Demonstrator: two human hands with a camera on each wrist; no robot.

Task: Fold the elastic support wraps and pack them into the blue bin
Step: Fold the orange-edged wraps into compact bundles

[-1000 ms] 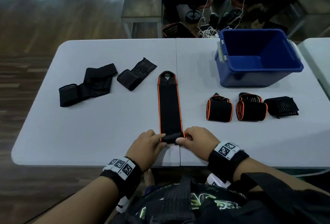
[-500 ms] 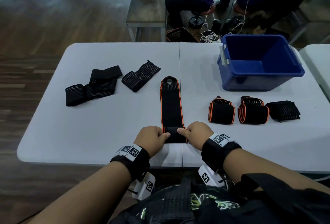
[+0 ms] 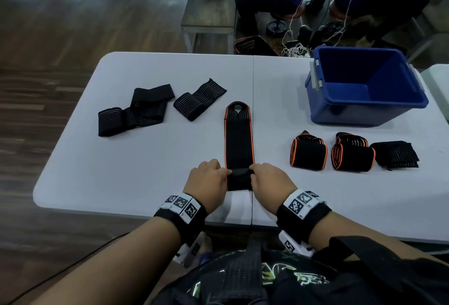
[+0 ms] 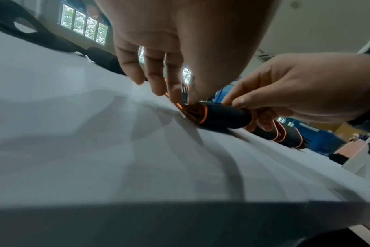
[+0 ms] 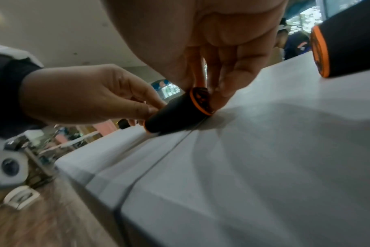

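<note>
A long black wrap with orange edges (image 3: 239,139) lies straight on the white table (image 3: 136,173), its near end wound into a small roll (image 4: 220,117) (image 5: 177,112). My left hand (image 3: 209,183) (image 4: 180,93) pinches the roll's left end and my right hand (image 3: 269,181) (image 5: 211,90) pinches its right end. The blue bin (image 3: 364,86) stands at the far right with nothing seen inside. Two rolled orange-edged wraps (image 3: 308,154) (image 3: 353,156) and a folded black one (image 3: 396,155) lie in front of it.
Two loose striped black wraps (image 3: 136,112) (image 3: 199,99) lie at the table's far left. The table's near edge runs just below my wrists. Seated people, a bench and cables are beyond the far edge.
Both hands have moved away from me along the wrap, and the roll at its near end has grown thicker while the flat stretch has shortened.
</note>
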